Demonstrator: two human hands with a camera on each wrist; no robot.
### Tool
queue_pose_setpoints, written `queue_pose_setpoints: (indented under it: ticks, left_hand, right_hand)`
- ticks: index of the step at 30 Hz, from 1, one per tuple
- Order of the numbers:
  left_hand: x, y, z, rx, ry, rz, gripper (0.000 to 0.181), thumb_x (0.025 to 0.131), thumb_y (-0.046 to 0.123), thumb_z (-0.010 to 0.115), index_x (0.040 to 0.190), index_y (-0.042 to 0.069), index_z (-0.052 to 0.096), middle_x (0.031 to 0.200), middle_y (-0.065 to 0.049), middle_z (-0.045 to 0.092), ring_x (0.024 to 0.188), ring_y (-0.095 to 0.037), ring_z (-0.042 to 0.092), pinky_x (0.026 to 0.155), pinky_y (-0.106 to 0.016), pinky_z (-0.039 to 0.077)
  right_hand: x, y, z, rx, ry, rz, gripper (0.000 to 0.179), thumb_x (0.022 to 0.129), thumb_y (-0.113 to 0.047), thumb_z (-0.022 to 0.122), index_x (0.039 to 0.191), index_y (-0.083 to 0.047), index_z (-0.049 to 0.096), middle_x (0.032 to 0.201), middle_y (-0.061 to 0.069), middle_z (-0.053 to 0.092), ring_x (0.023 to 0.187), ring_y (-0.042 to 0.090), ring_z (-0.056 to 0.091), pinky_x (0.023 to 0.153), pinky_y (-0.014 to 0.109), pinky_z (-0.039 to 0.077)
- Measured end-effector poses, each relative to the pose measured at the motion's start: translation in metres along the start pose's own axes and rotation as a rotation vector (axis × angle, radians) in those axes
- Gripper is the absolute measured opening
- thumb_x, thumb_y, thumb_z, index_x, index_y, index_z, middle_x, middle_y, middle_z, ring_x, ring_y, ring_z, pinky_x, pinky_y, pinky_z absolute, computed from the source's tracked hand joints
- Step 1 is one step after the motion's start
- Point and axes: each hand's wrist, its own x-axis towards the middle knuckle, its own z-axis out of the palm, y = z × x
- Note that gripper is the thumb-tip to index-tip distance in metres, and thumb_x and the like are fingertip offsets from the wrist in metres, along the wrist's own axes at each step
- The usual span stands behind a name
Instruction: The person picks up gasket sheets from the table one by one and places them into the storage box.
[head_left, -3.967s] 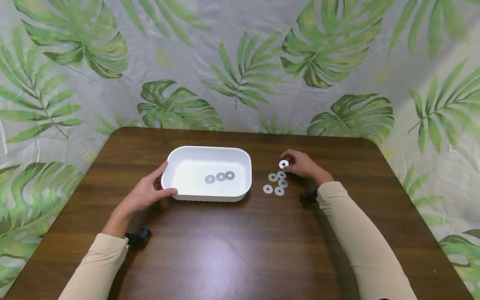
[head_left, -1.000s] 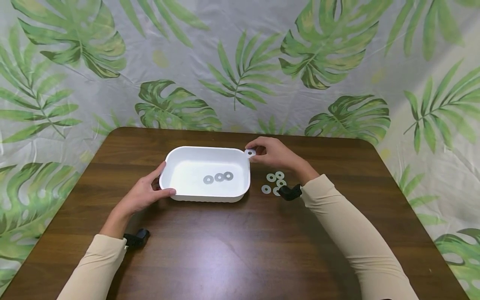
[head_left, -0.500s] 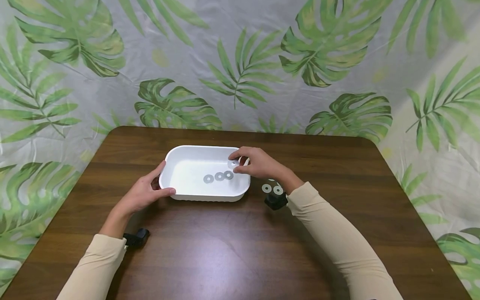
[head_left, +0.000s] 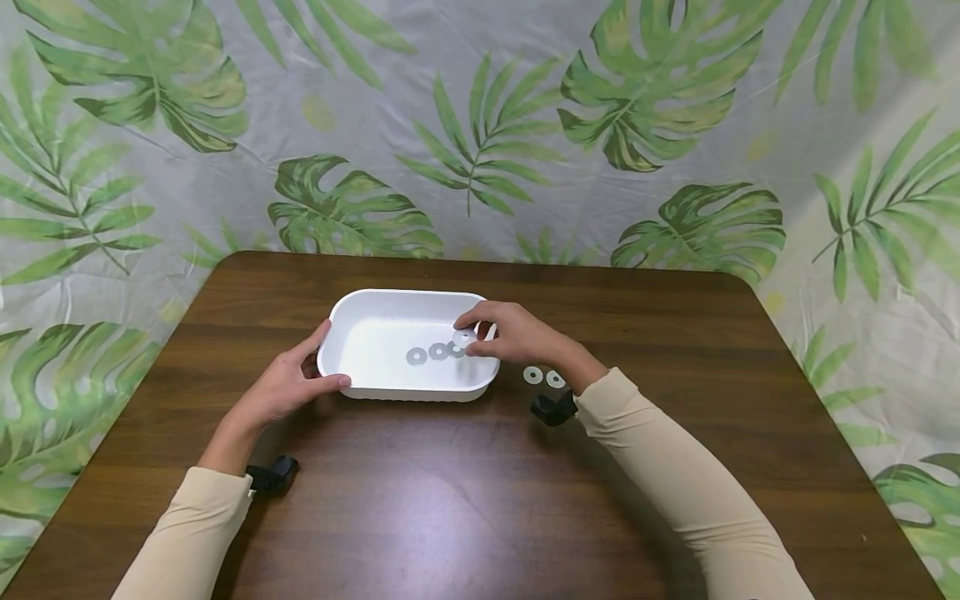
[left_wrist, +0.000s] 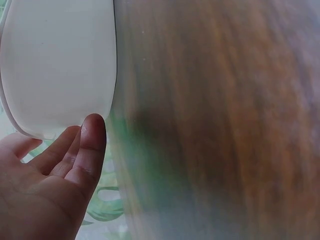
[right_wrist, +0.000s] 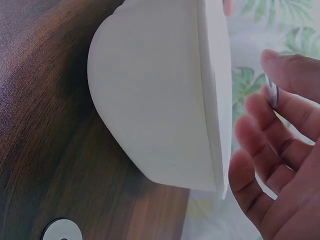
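A white rectangular plastic tub (head_left: 375, 382) stands on the table. My left hand (head_left: 288, 383) holds its left end, the thumb at the front rim and the fingers along the side; the left wrist view shows the fingertips (left_wrist: 92, 131) against the tub's end. Over the right part of the tub, my right hand (head_left: 517, 333) pinches a flat metal washer (right_wrist: 272, 93) between thumb and fingers. Below it, three washers (head_left: 416, 357) lie in a row on the tub's floor, the rightmost partly covered by the held one.
Two loose washers (head_left: 532, 375) show on the brown wooden table (head_left: 420, 475) right of the tub; the right hand and wrist hide the others there. Each wrist wears a black camera (head_left: 553, 408). A leaf-print cloth (head_left: 480, 142) hangs behind the table's far edge.
My right hand picked a washer from the group on the table and carried it left, past the rim, then slightly lower over the tub. The left hand stays at the tub's end.
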Motion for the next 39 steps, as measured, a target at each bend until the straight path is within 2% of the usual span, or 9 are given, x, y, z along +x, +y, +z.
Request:
queue_pose_setpoints:
  ticks: [6, 13, 17, 29, 39]
  left_hand:
    - [0.000, 0.000, 0.000, -0.002, -0.003, 0.004, 0.100, 0.087, 0.027, 0.077, 0.160, 0.011, 0.010, 0.149, -0.030, 0.045, 0.121, -0.034, 0.058, 0.080, -0.010, 0.044]
    - [0.000, -0.001, 0.000, -0.001, -0.005, 0.001, 0.101, 0.087, 0.028, 0.077, 0.160, 0.012, 0.010, 0.151, -0.030, 0.043, 0.123, -0.035, 0.057, 0.080, -0.010, 0.043]
    - [0.001, 0.000, 0.000, -0.004, -0.009, 0.003, 0.101, 0.087, 0.028, 0.077, 0.160, 0.012, 0.010, 0.151, -0.030, 0.042, 0.124, -0.036, 0.056, 0.080, -0.010, 0.043]
    - [0.001, -0.001, -0.001, 0.023, -0.011, -0.007, 0.102, 0.087, 0.031, 0.077, 0.160, 0.012, 0.009, 0.153, -0.029, 0.040, 0.126, -0.036, 0.056, 0.081, -0.009, 0.043]
    - [0.001, -0.001, -0.001, 0.011, -0.014, 0.009, 0.101, 0.087, 0.029, 0.077, 0.160, 0.013, 0.009, 0.154, -0.028, 0.039, 0.125, -0.036, 0.056, 0.081, -0.009, 0.043]
  right_hand:
    - [-0.001, -0.004, 0.000, -0.003, -0.009, -0.002, 0.036, 0.089, -0.013, 0.073, 0.123, -0.004, 0.068, 0.119, 0.009, 0.067, 0.097, 0.021, 0.065, 0.081, 0.029, 0.053]
    - [-0.003, -0.004, -0.001, 0.010, 0.028, 0.010, 0.048, 0.088, -0.016, 0.075, 0.134, -0.009, 0.061, 0.137, 0.010, 0.055, 0.101, 0.026, 0.062, 0.078, 0.030, 0.053]
    - [-0.007, 0.001, -0.004, 0.013, 0.044, 0.042, 0.046, 0.090, -0.017, 0.073, 0.134, -0.010, 0.060, 0.140, 0.010, 0.053, 0.104, 0.027, 0.063, 0.079, 0.031, 0.052]
    - [-0.028, 0.024, -0.021, 0.042, 0.089, 0.115, 0.042, 0.094, -0.015, 0.068, 0.134, -0.005, 0.059, 0.135, 0.013, 0.054, 0.103, 0.026, 0.063, 0.090, 0.042, 0.053]
    - [-0.049, 0.057, -0.024, -0.002, 0.056, 0.234, 0.041, 0.096, -0.019, 0.064, 0.135, -0.005, 0.058, 0.134, 0.019, 0.055, 0.110, 0.031, 0.061, 0.096, 0.049, 0.049]
